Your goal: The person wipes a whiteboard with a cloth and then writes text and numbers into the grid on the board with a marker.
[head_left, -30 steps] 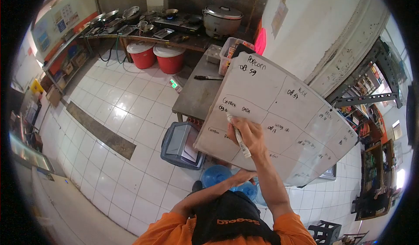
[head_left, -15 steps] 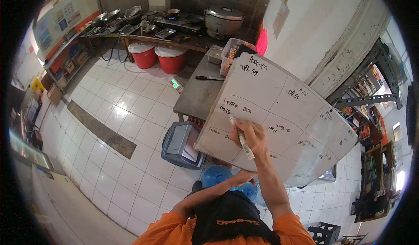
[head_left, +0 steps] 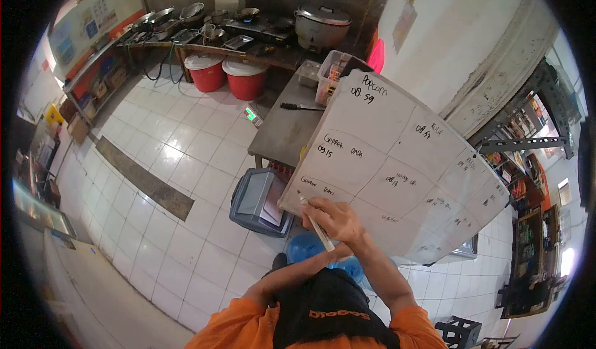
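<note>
A white marker [head_left: 320,230] is pinched in my right hand [head_left: 335,217], its tip at the board under the handwritten "Geprek Paha". The whiteboard [head_left: 354,119] stands tilted in front of me, ruled into cells with black words and times such as "Popcorn 08:59" and "Geprek Dada 09:15". At the board's lower edge, my left hand [head_left: 343,253] grips the board; my right forearm covers part of it and its fingers are mostly hidden.
A metal table [head_left: 279,125] with a black marker [head_left: 301,107] stands behind the board. Beside it are a grey bin [head_left: 251,203] and blue water jugs [head_left: 304,248]. Red buckets [head_left: 245,85] sit below the stove counter, which holds a large rice cooker [head_left: 321,29].
My right hand with the marker has moved down and left, from the "Geprek Dada" cell to the "Geprek Paha" cell. The time 09:15 now shows uncovered. My left hand stays at the lower edge.
</note>
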{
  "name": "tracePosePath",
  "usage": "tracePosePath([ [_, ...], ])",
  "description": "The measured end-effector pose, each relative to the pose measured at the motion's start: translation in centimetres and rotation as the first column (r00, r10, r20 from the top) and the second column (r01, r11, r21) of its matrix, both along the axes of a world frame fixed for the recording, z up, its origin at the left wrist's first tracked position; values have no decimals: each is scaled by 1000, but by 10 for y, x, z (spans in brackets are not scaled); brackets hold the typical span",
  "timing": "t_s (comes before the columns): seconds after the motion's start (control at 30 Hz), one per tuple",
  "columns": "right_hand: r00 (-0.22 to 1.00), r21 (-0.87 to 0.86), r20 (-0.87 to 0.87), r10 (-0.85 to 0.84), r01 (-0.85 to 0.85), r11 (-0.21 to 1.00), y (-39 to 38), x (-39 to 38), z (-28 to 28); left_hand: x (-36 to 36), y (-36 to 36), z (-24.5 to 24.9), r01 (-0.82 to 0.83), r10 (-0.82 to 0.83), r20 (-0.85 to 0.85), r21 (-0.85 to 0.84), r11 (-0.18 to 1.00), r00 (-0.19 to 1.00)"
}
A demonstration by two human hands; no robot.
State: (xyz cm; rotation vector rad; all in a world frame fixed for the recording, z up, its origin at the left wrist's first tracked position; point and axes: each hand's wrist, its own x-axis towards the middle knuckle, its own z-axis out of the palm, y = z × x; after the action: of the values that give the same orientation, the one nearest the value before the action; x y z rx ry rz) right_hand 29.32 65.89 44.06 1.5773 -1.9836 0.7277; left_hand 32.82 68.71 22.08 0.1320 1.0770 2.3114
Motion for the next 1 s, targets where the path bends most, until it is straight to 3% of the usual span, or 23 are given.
tracePosePath([
  [0.13, 998, -38, 53, 15, -13, 999, -5, -9, -20, 2, -8, 12, 15, -14, 28, -35, 999, 1000],
  [0.2, 998, -114, -57, -2, -4, 994, -10, -14, -23, 1, -10, 15, 15, -14, 29, -38, 999, 999],
  [0.3, 998, -102, -45, 49, -53, 993, -12, -20, -23, 0, -10, 18, 13, -12, 34, -41, 999, 999],
  [0.4, 991, -141, -132, -26, 7, 990, -17, -20, -25, 1, -12, 20, 8, -6, 39, -46, 999, 999],
  [0.6, 995, -54, -95, -44, 39, 998, -13, -17, -16, 0, -13, 22, 15, -13, 42, -57, 998, 999],
  [0.7, 997, -80, -77, 1, -7, 997, -13, -18, -13, 0, -14, 25, 19, -16, 45, -61, 998, 999],
  [1.0, 991, -106, -108, -75, 63, 992, -13, -16, -19, -3, -16, 28, 21, -18, 46, -74, 997, 999],
])
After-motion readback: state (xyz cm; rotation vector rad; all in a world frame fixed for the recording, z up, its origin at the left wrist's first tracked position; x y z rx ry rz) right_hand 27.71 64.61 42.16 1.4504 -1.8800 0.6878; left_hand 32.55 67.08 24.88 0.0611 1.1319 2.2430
